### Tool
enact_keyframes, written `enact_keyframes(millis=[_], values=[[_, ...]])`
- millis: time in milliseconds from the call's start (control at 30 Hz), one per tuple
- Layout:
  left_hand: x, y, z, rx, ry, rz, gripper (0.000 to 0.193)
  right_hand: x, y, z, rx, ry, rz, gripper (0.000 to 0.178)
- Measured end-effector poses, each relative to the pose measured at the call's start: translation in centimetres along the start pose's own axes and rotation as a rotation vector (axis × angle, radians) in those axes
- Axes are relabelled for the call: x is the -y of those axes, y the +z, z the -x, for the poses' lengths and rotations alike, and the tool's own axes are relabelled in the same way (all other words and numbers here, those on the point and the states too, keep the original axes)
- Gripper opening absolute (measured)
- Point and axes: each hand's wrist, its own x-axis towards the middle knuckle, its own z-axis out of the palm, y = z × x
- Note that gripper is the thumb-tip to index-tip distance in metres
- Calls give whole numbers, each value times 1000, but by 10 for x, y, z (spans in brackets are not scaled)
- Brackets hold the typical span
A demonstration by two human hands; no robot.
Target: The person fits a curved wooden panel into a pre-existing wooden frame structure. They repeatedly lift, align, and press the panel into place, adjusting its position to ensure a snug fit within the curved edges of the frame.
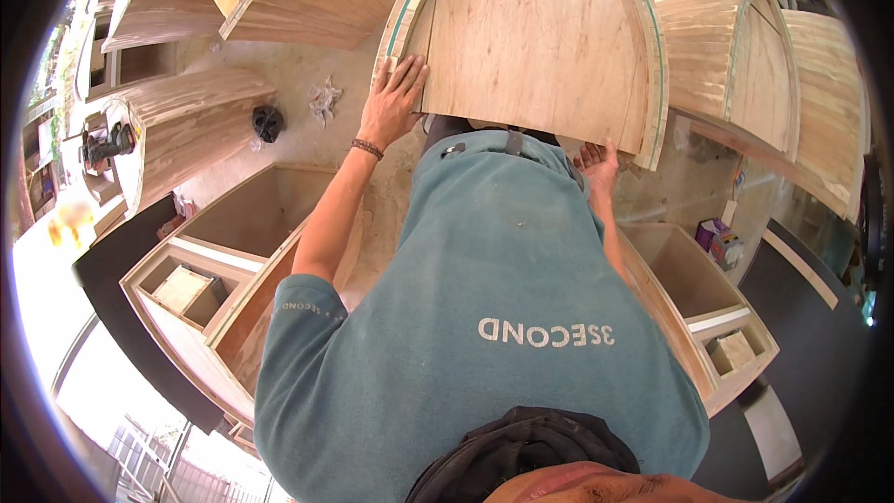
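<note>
An arched plywood panel [531,37] stands before me, framed by a curved wooden rim [655,37] with a green line along it. My left hand [396,98] lies flat with fingers stretched over the rim and panel at the left side. At the lower right, my right hand [597,166] is at the panel's bottom edge, one fingertip against the wood and the other fingers curled below. That grip is partly hidden by the edge. A dark bracelet [367,146] circles my left wrist.
Several curved wooden cabinets [191,126] stand around, with more arched ones [736,56] to the right. Open wooden carcasses [265,214] flank me on both sides. On the floor lie a black plastic bag [268,123] and crumpled clear plastic [324,101]. A purple box [717,237] sits at right.
</note>
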Motion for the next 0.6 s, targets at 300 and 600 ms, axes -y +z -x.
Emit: enact_keyframes(millis=[300,600], values=[[-1,-2,0,-5,-12,14,100,1,-6,-9,71,-46,235,63],[-4,-1,-2,-43,-5,59,96,6,-10,-4,46,-35,393,79]])
